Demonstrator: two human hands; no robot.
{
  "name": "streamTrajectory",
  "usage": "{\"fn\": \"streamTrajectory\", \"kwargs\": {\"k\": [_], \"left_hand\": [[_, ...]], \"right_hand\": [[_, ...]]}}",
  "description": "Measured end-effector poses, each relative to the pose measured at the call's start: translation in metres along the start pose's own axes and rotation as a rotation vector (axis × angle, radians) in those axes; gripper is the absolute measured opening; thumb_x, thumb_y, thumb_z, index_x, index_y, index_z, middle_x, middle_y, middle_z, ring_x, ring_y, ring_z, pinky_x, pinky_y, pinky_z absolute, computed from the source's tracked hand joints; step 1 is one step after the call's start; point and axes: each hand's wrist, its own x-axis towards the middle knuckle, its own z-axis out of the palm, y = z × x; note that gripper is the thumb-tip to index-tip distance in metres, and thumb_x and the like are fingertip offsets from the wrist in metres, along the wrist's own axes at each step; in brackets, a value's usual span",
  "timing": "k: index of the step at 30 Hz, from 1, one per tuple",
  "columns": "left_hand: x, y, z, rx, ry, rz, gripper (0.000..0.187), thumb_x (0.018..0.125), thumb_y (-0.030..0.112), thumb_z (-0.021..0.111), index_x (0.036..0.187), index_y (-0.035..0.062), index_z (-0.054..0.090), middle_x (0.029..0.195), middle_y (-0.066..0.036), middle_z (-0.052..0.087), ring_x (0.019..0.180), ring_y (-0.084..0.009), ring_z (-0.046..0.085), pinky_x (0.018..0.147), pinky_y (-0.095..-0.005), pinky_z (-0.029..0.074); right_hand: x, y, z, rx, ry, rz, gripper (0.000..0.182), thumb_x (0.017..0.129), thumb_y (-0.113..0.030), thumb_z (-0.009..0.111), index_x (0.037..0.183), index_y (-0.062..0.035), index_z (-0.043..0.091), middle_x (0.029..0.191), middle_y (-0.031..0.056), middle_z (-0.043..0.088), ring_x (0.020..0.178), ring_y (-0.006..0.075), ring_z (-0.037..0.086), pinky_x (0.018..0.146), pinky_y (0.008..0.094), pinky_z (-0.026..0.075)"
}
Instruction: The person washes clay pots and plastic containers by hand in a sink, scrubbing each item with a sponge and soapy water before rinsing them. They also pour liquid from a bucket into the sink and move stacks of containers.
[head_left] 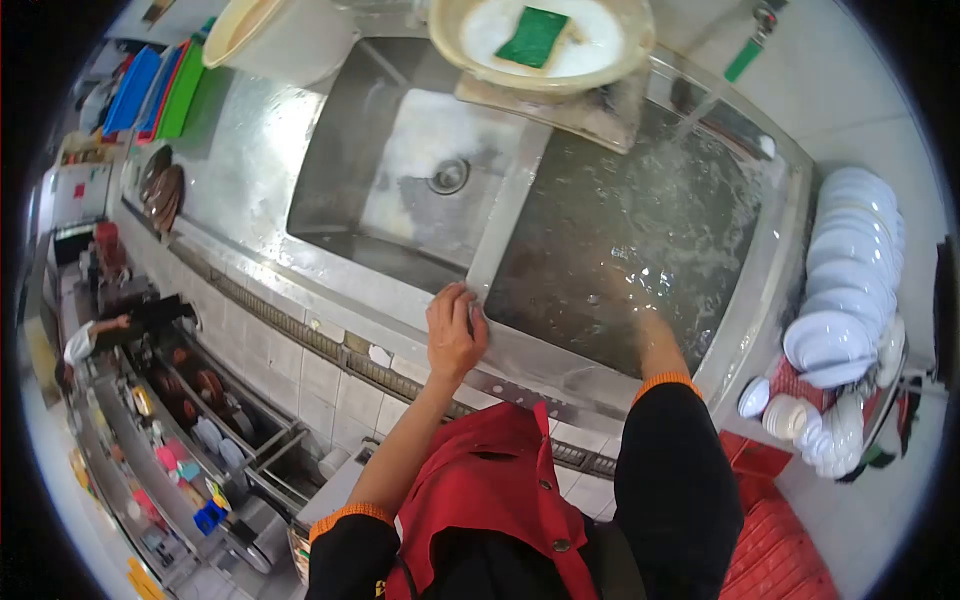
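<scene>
A steel double sink (500,230) fills the upper middle; white bowls (850,260) stack at right. The left hand (455,335) rests loosely on its rim; the submerged right hand (632,295)'s grip cannot be told.

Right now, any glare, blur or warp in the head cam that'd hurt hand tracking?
Head view: strong fisheye bend, black corners; white glare on the steel counter; bright glints on the murky water, where the right forearm fades out, fingers unreadable; left hand evenly lit, outline clear; background at far left small and soft.
</scene>
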Motion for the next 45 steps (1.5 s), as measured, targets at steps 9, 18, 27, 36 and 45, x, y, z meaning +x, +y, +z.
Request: {"fn": "streamTrajectory", "kwargs": {"k": [9, 18, 27, 36, 45], "left_hand": [[0.0, 0.008, -0.006, -0.059, -0.023, 0.03, 0.032, 0.085, 0.008, 0.049, 0.115, -0.0013, 0.05, 0.12, -0.019, 0.049, 0.11, -0.0366, 0.047, 0.094, -0.0433, 0.036], [0.067, -0.038, 0.056, -1.585, -0.073, -0.57, 0.047, 0.099, 0.037, 0.028, 0.132, 0.0042, 0.039, 0.131, -0.011, 0.045, 0.121, -0.0243, 0.043, 0.102, -0.0388, 0.035], [0.16, -0.039, -0.124, -1.723, -0.357, -0.441, 0.05, 0.098, 0.036, 0.033, 0.134, 0.0026, 0.041, 0.132, -0.01, 0.047, 0.122, -0.0212, 0.044, 0.104, -0.0332, 0.032], [0.21, -0.165, -0.253, -0.776, -0.395, -0.008, 0.124, 0.058, 0.058, 0.077, 0.143, -0.0005, 0.009, 0.137, -0.031, 0.029, 0.129, -0.0405, 0.031, 0.106, -0.0424, 0.029], [0.261, -0.293, -0.367, -0.589, -0.311, 0.312, 0.103, 0.06, 0.025, 0.071, 0.144, 0.0157, 0.013, 0.131, -0.03, 0.03, 0.124, -0.0441, 0.035, 0.105, -0.0431, 0.033]], "right_hand": [[-0.043, -0.032, 0.051, 0.462, 0.174, 0.065, 0.047, 0.079, -0.035, 0.058, 0.117, -0.0084, 0.055, 0.112, 0.0079, 0.058, 0.106, 0.0191, 0.054, 0.095, 0.033, 0.04], [-0.094, -0.107, 0.11, 0.621, -0.178, -0.034, 0.063, 0.071, -0.037, 0.059, 0.122, -0.0008, 0.049, 0.123, 0.0176, 0.052, 0.109, 0.0322, 0.053, 0.094, 0.0449, 0.043], [-0.055, -0.152, 0.254, 0.884, -0.135, -0.29, 0.063, 0.072, -0.04, 0.055, 0.124, -0.0054, 0.048, 0.12, 0.015, 0.054, 0.107, 0.0328, 0.053, 0.093, 0.0458, 0.042], [0.004, -0.217, 0.407, 0.935, 0.065, -0.774, 0.06, 0.076, -0.031, 0.056, 0.127, -0.0038, 0.043, 0.124, 0.0133, 0.052, 0.112, 0.0295, 0.051, 0.096, 0.0442, 0.041], [0.049, -0.315, 0.493, 0.384, -0.291, -0.754, 0.06, 0.074, -0.018, 0.068, 0.126, -0.0005, 0.044, 0.123, 0.0109, 0.053, 0.112, 0.0237, 0.05, 0.093, 0.0407, 0.043]]}}
